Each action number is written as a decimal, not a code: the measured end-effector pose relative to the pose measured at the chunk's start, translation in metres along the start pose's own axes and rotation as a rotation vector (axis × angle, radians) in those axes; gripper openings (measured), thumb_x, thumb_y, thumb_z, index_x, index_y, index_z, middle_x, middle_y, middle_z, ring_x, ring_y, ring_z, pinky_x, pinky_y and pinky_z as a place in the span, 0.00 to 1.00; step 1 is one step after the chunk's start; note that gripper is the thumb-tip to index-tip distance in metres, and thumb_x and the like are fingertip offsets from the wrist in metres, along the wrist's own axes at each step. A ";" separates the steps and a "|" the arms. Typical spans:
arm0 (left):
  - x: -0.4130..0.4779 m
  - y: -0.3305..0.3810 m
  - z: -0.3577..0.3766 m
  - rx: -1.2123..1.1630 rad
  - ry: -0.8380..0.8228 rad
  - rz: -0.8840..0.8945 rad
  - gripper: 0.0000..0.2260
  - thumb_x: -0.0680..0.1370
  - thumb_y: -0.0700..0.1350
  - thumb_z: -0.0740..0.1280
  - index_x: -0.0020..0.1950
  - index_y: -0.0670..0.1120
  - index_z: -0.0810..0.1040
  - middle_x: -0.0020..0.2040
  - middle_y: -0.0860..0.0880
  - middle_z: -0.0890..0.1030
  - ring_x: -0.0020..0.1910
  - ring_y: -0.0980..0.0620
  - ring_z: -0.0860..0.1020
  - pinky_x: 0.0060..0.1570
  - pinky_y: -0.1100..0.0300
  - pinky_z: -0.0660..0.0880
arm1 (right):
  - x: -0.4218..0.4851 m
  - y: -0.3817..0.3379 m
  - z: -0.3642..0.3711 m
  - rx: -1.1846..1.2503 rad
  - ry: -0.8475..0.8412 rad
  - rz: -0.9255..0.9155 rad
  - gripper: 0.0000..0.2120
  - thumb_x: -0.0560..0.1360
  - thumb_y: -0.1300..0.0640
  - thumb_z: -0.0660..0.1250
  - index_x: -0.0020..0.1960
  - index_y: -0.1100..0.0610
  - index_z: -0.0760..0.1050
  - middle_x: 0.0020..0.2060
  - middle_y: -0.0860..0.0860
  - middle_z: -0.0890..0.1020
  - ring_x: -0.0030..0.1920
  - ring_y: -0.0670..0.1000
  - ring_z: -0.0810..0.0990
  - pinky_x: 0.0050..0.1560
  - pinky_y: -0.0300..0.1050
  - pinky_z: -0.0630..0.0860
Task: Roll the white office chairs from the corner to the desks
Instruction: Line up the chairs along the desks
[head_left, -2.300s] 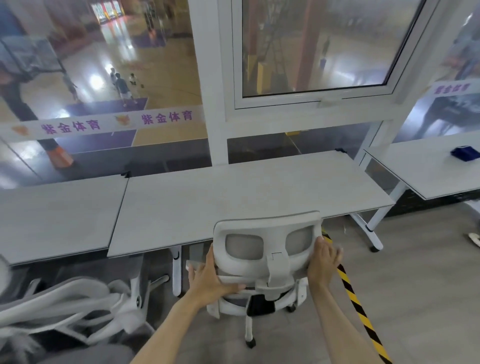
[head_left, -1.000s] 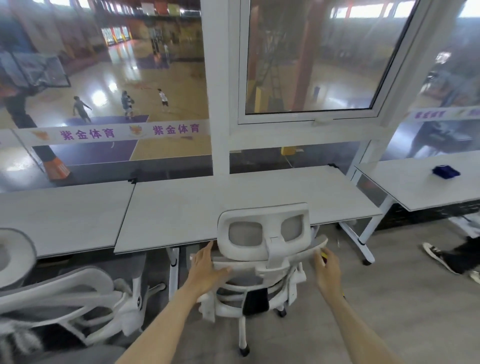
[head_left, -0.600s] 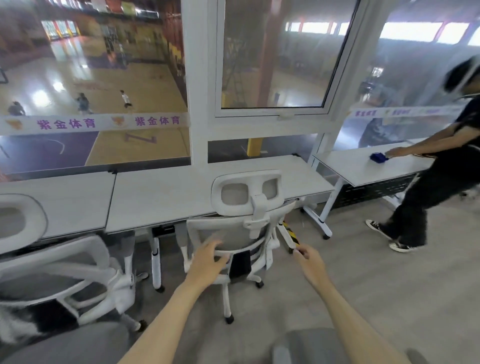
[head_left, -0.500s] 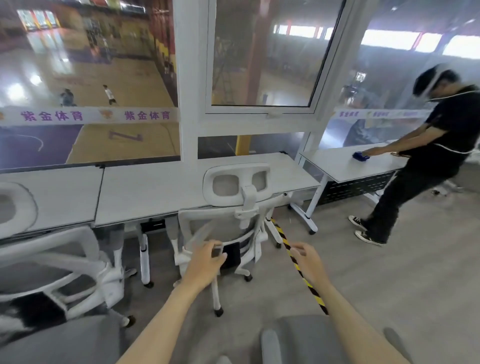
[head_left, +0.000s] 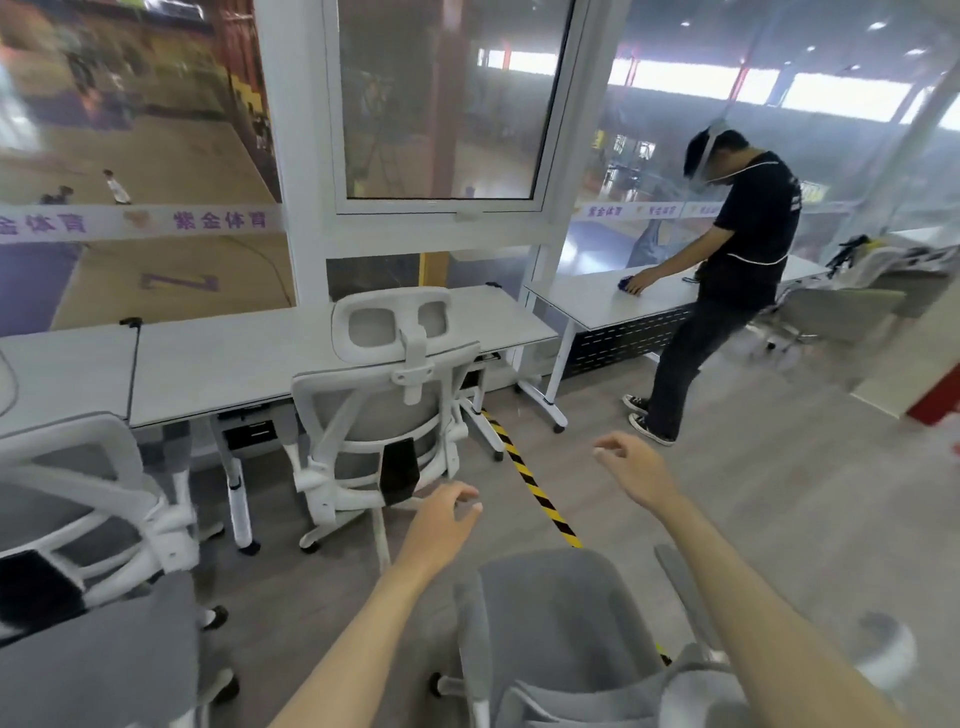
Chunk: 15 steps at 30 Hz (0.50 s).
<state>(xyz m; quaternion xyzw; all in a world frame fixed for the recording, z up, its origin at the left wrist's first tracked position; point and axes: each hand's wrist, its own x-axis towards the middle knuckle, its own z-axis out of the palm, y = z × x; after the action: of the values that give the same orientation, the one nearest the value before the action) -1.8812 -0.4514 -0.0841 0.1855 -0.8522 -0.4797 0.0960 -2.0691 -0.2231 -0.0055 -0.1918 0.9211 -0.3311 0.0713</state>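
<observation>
White office chair (head_left: 387, 410): moulded plastic frame, grey mesh back, headrest with two rounded openings; stood tucked against the pale matte desk (head_left: 249, 358). Left hand (head_left: 441, 525) and right hand (head_left: 631, 470): fingers loosely curled, gripped nothing, clear of the chair. Yellow-black striped tape (head_left: 524, 478) lay alongside on the floor.

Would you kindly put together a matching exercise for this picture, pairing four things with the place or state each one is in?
Things:
1. white office chair
2. striped tape
3. blue cloth
4. left hand

Places or states:
A. open in the air, holding nothing
B. under the hand of a standing person, on the right-hand desk
C. pushed in at the middle desk
D. lying flat on the floor

Pairs: 1-C, 2-D, 3-B, 4-A.
</observation>
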 end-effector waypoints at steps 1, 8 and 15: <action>-0.005 0.008 0.012 0.016 -0.004 0.004 0.11 0.82 0.49 0.65 0.63 0.50 0.78 0.59 0.56 0.77 0.59 0.57 0.75 0.62 0.60 0.72 | -0.006 0.008 -0.012 -0.014 -0.006 -0.005 0.05 0.80 0.49 0.66 0.53 0.47 0.79 0.54 0.47 0.81 0.57 0.49 0.79 0.54 0.44 0.72; -0.045 0.060 0.120 0.069 -0.005 0.017 0.05 0.81 0.51 0.65 0.56 0.56 0.77 0.54 0.59 0.79 0.55 0.59 0.77 0.58 0.59 0.74 | -0.069 0.083 -0.114 0.008 0.092 -0.183 0.06 0.80 0.50 0.66 0.53 0.48 0.81 0.50 0.44 0.83 0.51 0.47 0.81 0.54 0.44 0.75; -0.116 0.092 0.192 -0.367 0.163 -0.331 0.14 0.84 0.53 0.60 0.52 0.46 0.79 0.46 0.44 0.84 0.41 0.50 0.81 0.37 0.60 0.74 | -0.139 0.200 -0.158 0.291 0.142 -0.177 0.16 0.82 0.52 0.65 0.69 0.48 0.72 0.57 0.46 0.79 0.58 0.48 0.77 0.58 0.45 0.70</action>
<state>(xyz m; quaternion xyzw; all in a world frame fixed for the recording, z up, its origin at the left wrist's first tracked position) -1.8616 -0.2105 -0.1037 0.3399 -0.6984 -0.6189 0.1166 -2.0438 0.0660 -0.0112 -0.2362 0.8458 -0.4784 0.0037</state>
